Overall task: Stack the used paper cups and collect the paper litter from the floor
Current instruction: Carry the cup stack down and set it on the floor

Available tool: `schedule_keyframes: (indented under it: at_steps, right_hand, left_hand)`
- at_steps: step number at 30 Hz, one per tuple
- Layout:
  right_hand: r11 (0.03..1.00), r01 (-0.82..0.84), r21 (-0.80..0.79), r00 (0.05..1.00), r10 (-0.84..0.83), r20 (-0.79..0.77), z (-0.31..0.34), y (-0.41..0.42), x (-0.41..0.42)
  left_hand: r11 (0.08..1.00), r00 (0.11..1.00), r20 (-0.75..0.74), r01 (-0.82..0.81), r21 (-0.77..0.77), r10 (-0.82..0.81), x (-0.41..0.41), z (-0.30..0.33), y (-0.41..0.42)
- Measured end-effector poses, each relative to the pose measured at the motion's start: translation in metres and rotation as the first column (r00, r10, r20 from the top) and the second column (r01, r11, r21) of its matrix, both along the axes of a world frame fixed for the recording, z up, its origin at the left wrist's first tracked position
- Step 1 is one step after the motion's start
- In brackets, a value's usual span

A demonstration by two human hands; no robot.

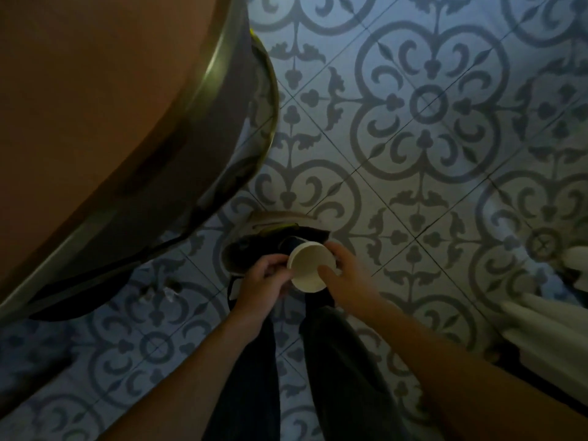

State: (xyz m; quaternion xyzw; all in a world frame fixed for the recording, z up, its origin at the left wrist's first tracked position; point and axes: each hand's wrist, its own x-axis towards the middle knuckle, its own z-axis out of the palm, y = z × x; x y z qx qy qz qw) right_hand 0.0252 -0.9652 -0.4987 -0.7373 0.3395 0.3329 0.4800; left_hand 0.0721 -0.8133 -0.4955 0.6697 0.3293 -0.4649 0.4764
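I have the paper cup [310,266] pinched between both hands, left hand [264,278] and right hand [345,275] each closed on its rim, above the tiled floor [413,186] beside the worktop's [95,106] edge, so I should keep it level to nest cleanly.

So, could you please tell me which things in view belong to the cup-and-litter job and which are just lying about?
Part of the job:
- paper cup, open mouth facing the camera, held between the left hand and right hand
- small pale scrap on the floor, possibly litter; too dim to tell

Just there:
- round table
- patterned tile floor
- shoe
- white object at right
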Motion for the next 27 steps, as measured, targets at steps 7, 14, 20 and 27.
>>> schedule_keyframes:
  at_steps: [7, 14, 20, 27]
  right_hand:
    - [0.985, -0.157, 0.073, 0.986, 0.160, -0.039, -0.047, -0.010, 0.009]
    - [0.935, -0.354, 0.023, 0.935, 0.355, -0.027, -0.056, -0.018, 0.008]
    - [0.943, -0.329, -0.047, 0.943, 0.330, 0.029, -0.053, -0.024, 0.000]
    - [0.915, -0.375, -0.151, 0.922, 0.351, -0.161, -0.043, -0.032, -0.032]
  left_hand:
    - [0.996, 0.996, -0.045, -0.069, 0.056, 0.072, -0.006, -0.057, -0.009]
    - [0.996, 0.998, -0.049, -0.029, 0.082, 0.033, -0.010, -0.073, -0.019]
    - [0.996, 0.999, 0.026, 0.016, 0.085, -0.018, -0.011, -0.063, -0.015]
    - [0.993, 0.995, 0.080, 0.060, 0.098, -0.068, -0.029, -0.034, 0.017]
